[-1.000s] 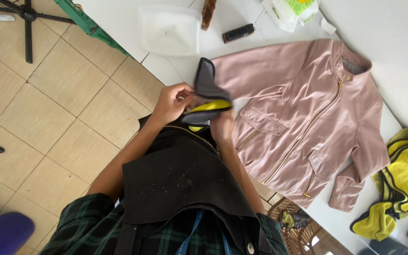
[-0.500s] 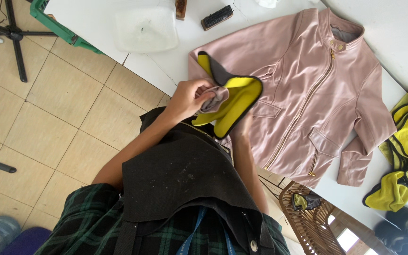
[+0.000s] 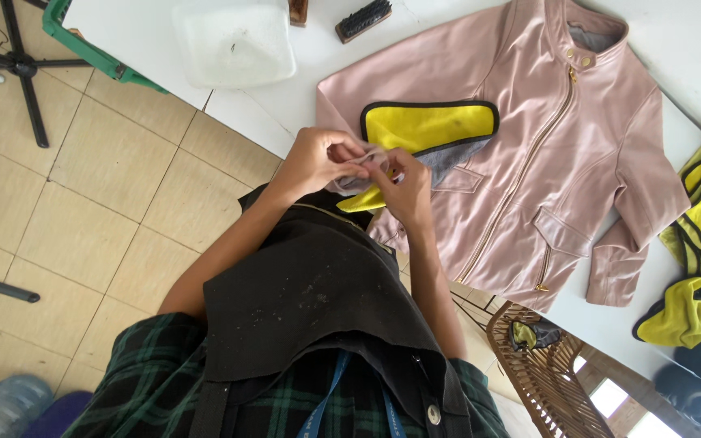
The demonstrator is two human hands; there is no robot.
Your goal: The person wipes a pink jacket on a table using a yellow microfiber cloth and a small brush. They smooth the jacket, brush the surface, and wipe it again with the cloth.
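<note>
Head view: yellow cloth (image 3: 427, 130) at two o'clock from my hands.
My left hand (image 3: 316, 162) and right hand (image 3: 403, 186), fingers curled, pinch its near edge over the pink jacket (image 3: 545, 178).

Smooth pink leather jacket (image 3: 529, 162), fluffy yellow cloth (image 3: 427, 130)

My left hand (image 3: 314, 162) and right hand (image 3: 403, 191) sit together at the near edge of the table (image 3: 139, 40), both pinching the yellow cloth (image 3: 427, 130). Ahead, the pink jacket (image 3: 529, 162) covers most of the surface. Bare table lies to my left, up to the white tub (image 3: 233, 40), with a brush (image 3: 363, 18) beyond it. Far right, more yellow cloths (image 3: 699, 243) crowd the edge; a wicker chair (image 3: 537, 373) stands below
</note>
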